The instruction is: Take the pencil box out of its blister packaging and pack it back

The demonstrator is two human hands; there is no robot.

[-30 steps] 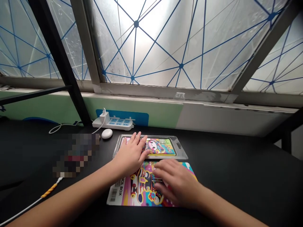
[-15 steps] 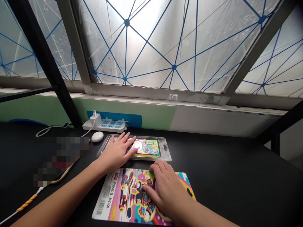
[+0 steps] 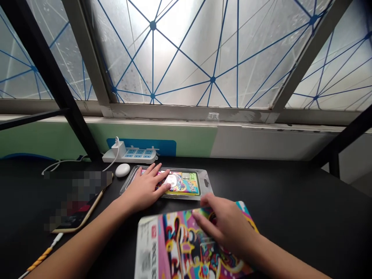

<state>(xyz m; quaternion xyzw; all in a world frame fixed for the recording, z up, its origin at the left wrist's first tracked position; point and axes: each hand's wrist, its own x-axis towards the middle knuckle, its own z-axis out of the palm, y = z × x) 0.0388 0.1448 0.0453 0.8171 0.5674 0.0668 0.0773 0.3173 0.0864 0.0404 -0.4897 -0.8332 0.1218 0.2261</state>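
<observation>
I hold the left hand (image 3: 143, 190) palm down with fingers spread; the right hand (image 3: 228, 221), to its right, angles downward, fingers loosely curved.

One head-worn camera looks forward and down, close over the left hand (image 3: 143, 190) and right hand (image 3: 228, 226) at a black desk (image 3: 293, 193). A frosted window (image 3: 186, 50) fills its upper half.

bright window (image 3: 180, 50) glare, dim desk (image 3: 290, 193)
</observation>
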